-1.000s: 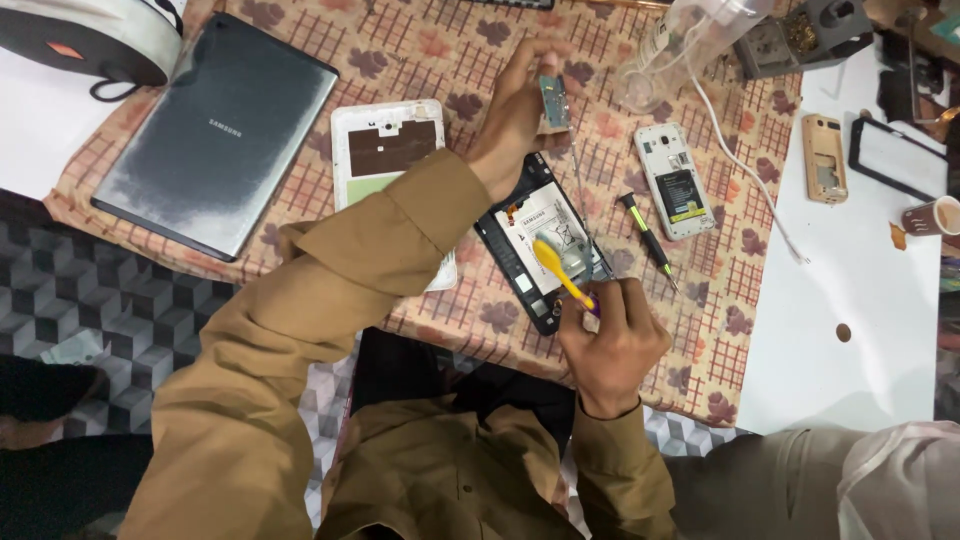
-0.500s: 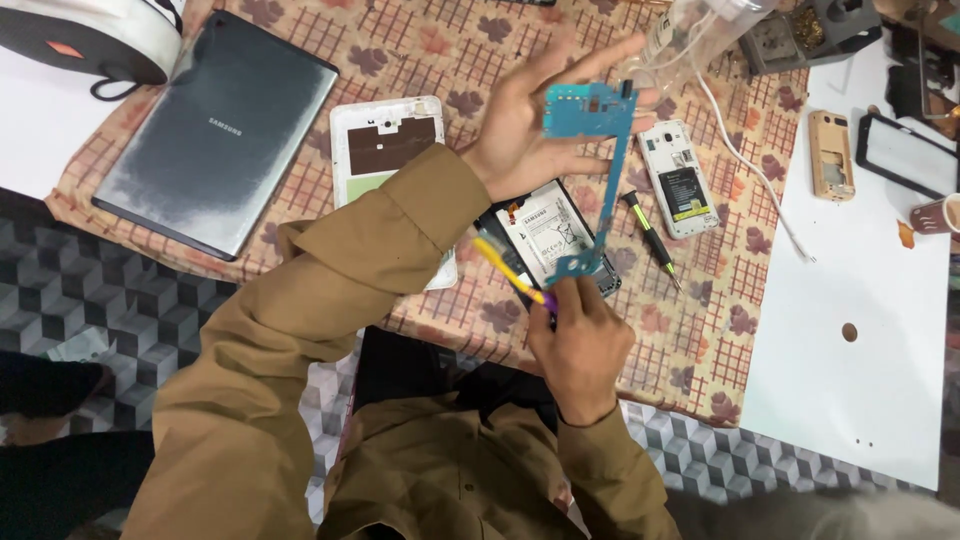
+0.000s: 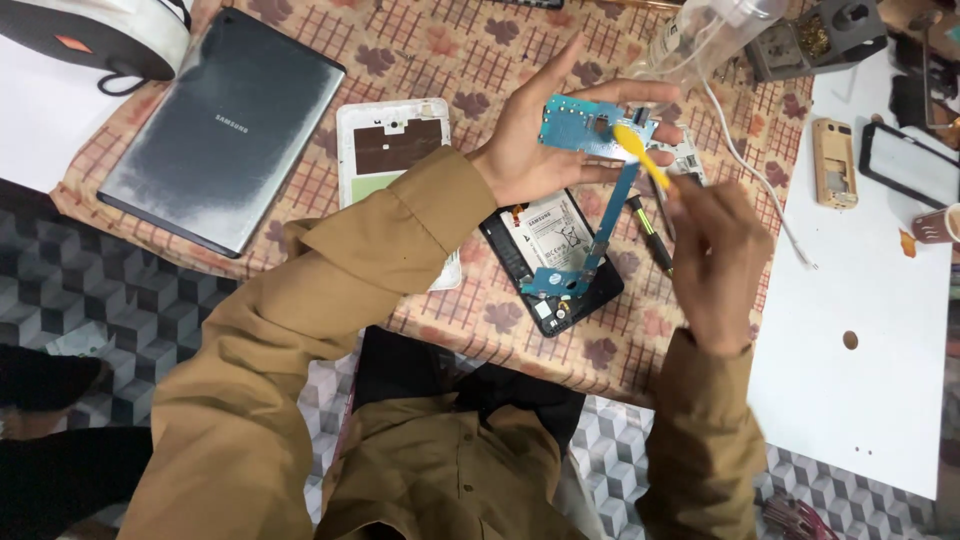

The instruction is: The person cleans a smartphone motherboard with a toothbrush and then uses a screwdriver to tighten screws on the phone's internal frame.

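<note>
the left hand (image 3: pixel 530 150) is held palm up above the flower-patterned tablecloth (image 3: pixel 440 60), fingers spread, with the blue l-shaped circuit board (image 3: pixel 585 130) lying across the fingertips and pinched lightly under the thumb. its long thin arm hangs down over the opened black phone with its white battery (image 3: pixel 550 250). the right hand (image 3: pixel 715 255) has its fingers pressed together around a yellow-handled brush (image 3: pixel 640 155), the tip touching the board's upper part. a likely risk: the board rests on open fingers, so a firm stroke could tip it off onto the phone below, or bend that narrow dangling arm. a black-and-yellow screwdriver (image 3: pixel 648 232) lies just beside the phone.
</note>
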